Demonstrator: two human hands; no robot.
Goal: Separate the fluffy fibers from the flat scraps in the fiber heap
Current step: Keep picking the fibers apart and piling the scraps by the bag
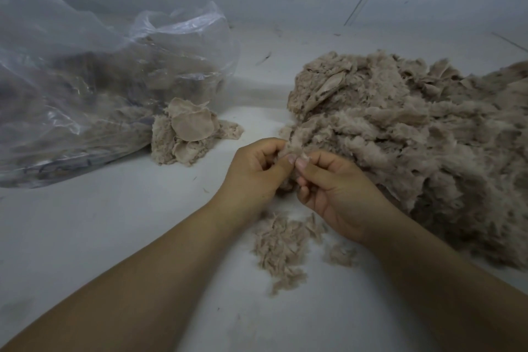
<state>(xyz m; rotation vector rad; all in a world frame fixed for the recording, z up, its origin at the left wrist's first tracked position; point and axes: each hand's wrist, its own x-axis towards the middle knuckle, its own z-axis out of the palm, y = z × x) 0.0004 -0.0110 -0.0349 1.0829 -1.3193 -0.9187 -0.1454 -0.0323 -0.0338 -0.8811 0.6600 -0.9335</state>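
Writing: none readable anywhere in view.
Plastic bag (85,71): one, clear, at 10 o'clock on the bench (100,223), holding a dim mass of brownish fibre and scraps.
Flat scraps (190,131): one small pile at the bag's mouth, rounded thin discs lying on fluff.
Fiber heap (400,146): one large beige mound at 2 o'clock.
Loose tufts (281,246): a scatter at 6 o'clock beneath the wrists.
Left hand (254,171): fingers curled, pinching a fiber clump (288,148) at the heap's near edge.
Right hand (337,188): thumb and fingers pinching the same clump, touching the left.
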